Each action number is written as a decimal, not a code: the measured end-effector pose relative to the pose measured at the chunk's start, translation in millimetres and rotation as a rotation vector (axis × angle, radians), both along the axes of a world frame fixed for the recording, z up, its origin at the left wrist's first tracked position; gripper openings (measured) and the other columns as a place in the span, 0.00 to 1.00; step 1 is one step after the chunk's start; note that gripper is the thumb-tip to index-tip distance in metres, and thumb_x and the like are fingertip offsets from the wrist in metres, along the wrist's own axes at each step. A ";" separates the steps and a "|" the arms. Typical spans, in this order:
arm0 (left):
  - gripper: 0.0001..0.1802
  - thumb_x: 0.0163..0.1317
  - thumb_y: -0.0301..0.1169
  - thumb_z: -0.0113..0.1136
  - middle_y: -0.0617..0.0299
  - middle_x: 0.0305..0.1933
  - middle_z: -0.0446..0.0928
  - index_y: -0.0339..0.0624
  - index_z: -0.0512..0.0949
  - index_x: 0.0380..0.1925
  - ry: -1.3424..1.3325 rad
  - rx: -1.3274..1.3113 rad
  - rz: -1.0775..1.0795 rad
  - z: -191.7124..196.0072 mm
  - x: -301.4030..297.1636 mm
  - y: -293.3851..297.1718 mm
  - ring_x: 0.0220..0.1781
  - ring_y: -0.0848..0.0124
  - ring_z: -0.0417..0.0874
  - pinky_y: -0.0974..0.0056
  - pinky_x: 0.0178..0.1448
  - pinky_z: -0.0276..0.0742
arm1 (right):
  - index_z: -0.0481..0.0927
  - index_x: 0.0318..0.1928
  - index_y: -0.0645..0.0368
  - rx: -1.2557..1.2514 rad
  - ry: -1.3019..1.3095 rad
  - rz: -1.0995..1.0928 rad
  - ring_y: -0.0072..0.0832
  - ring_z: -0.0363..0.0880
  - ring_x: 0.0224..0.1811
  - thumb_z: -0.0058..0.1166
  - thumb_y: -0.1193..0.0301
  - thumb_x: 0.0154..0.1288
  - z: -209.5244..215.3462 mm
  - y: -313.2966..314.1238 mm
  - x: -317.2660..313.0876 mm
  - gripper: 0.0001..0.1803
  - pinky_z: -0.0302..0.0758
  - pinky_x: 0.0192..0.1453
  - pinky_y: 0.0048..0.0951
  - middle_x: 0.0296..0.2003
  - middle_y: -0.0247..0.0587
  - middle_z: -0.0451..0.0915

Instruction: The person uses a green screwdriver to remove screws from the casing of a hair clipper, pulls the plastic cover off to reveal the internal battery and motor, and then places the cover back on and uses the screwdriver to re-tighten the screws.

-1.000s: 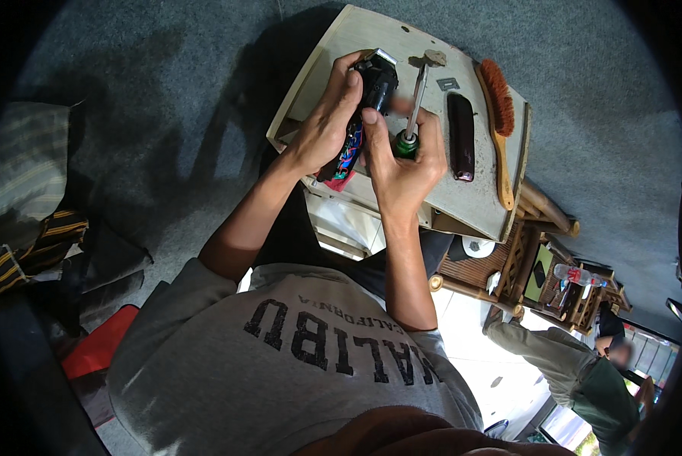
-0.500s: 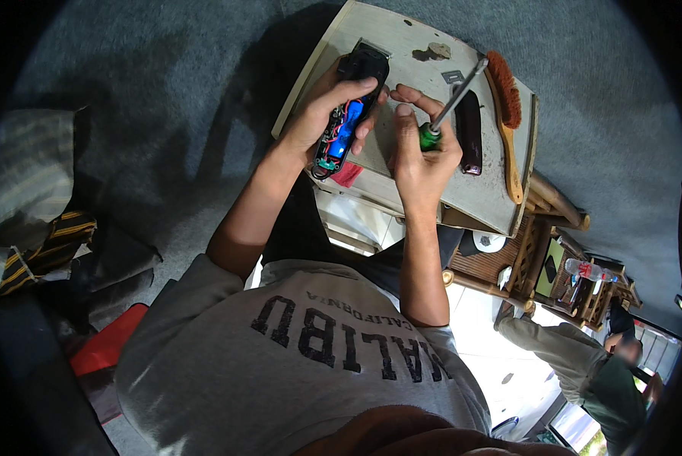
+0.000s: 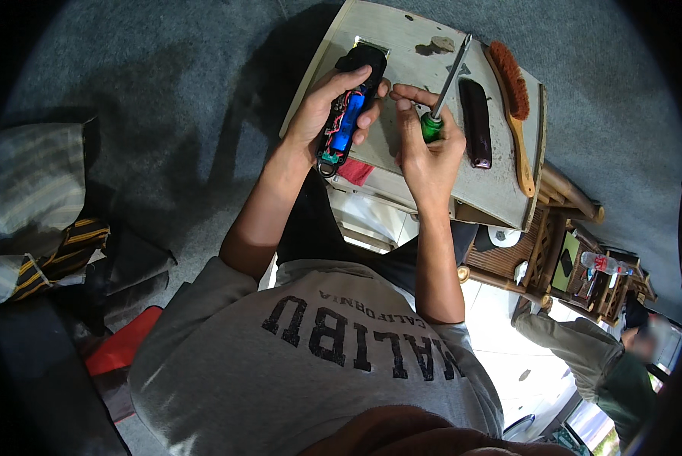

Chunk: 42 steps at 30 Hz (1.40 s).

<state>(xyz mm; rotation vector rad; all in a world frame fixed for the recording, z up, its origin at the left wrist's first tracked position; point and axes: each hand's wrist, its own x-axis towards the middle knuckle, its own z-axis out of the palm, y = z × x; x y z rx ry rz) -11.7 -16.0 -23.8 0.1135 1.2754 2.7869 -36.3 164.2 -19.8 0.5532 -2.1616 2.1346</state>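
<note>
Far left, on the floor: folded striped cloth (image 3: 29, 220) in grey, black and yellow; below it, a red object (image 3: 120, 346), partly hidden.

Left hand (image 3: 322, 114) — grip wrapped around an opened hair clipper (image 3: 348, 114), thumb on one side, fingers curled over the other. The clipper is black, its cover off, showing a blue battery cell and red wiring inside; blade end points away from the person. It is held just above the near left part of the tabletop (image 3: 425, 72), a pale, worn board with dark stains.

Red cloth scrap (image 3: 355, 172) — at the tabletop's near edge, just under the clipper's lower end.

Right hand (image 3: 428, 152) — grip closed around the green handle of a screwdriver (image 3: 446, 87); metal shaft slants up and away, tip over the tabletop. Forefinger and thumb stretch toward the clipper, close to the left fingertips.

Dark oblong cover piece (image 3: 475, 121) — lying flat on the tabletop, just right of the screwdriver.

Wooden-handled brush (image 3: 512, 99) with reddish bristles — beside the cover piece, near the right edge.

Lower right: wooden furniture (image 3: 554, 251); another person (image 3: 599, 357), seated.
</note>
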 end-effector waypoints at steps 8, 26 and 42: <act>0.23 0.80 0.50 0.61 0.63 0.23 0.76 0.38 0.80 0.43 -0.066 -0.094 0.050 8.3 2.3 5.9 0.19 0.79 0.77 0.73 0.21 0.77 | 0.89 0.50 0.66 0.022 0.041 0.006 0.29 0.87 0.42 0.65 0.75 0.74 1.1 -1.9 -0.1 0.09 0.79 0.50 0.30 0.41 0.45 0.89; 0.27 0.81 0.54 0.58 0.61 0.24 0.78 0.37 0.81 0.44 -0.066 -0.144 0.081 7.2 2.8 8.2 0.19 0.77 0.79 0.72 0.21 0.77 | 0.89 0.49 0.65 0.005 0.200 -0.012 0.43 0.90 0.44 0.64 0.76 0.72 -4.1 -3.3 -5.1 0.08 0.81 0.51 0.34 0.42 0.49 0.89; 0.35 0.84 0.61 0.44 0.61 0.24 0.75 0.35 0.78 0.44 -0.089 -0.054 0.022 11.6 2.5 9.6 0.19 0.75 0.78 0.72 0.20 0.83 | 0.88 0.48 0.66 0.018 0.205 -0.031 0.46 0.90 0.41 0.65 0.73 0.72 0.4 0.8 -3.5 0.10 0.82 0.47 0.38 0.41 0.50 0.88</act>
